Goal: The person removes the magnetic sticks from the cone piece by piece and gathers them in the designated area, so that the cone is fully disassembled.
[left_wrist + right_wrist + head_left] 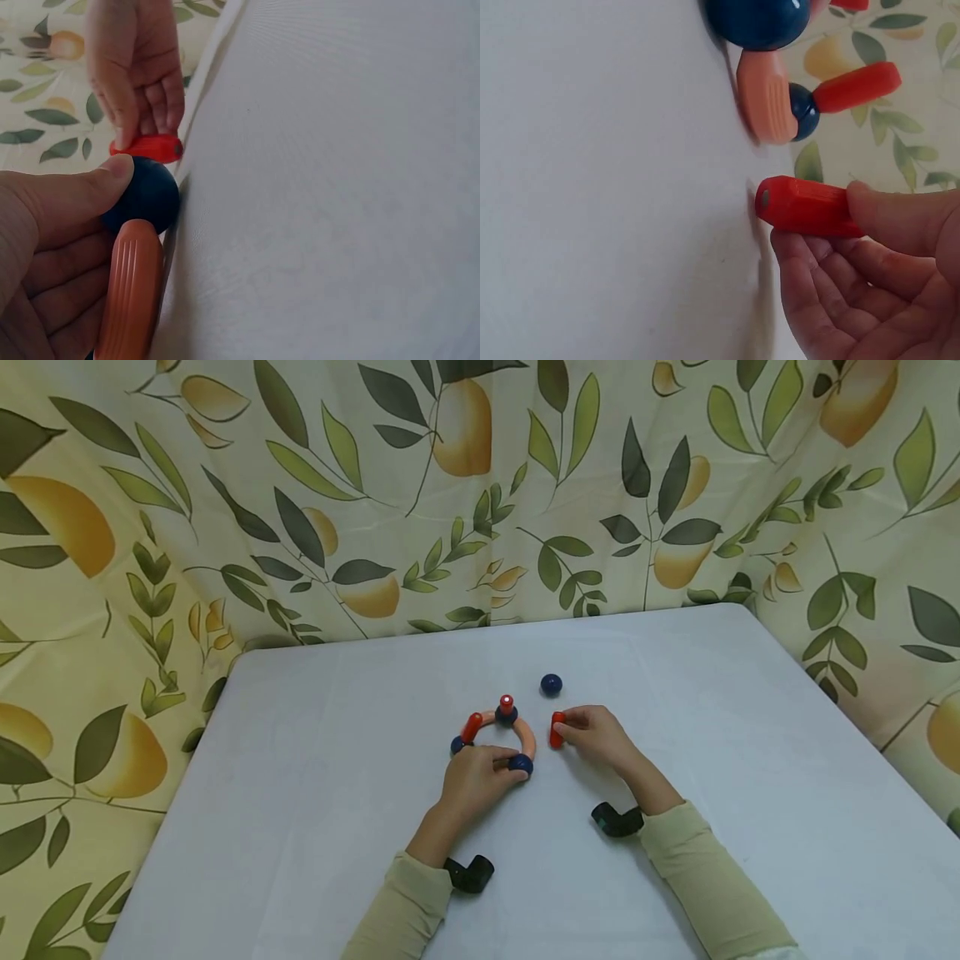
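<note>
My left hand [474, 781] pinches a blue ball [521, 765] with thumb and fingers. That ball joins one end of a curved orange stick [133, 292], part of a partial ring lying on the table. Two more blue balls sit along the ring, one at its back [506, 716] and one at its left. From each of these rises a red stick [471, 727]. Just right of the ring, my right hand [600, 739] holds another red magnetic stick [810, 207] between thumb and fingers, apart from the ring. A grey disc shows in its end.
A loose blue ball [551, 685] lies behind my right hand on the white tabletop [337, 793]. Black angled pieces sit beside both wrists, one at the left [472, 875] and one at the right [617, 820]. A leaf-and-fruit patterned curtain [465, 527] hangs behind the table.
</note>
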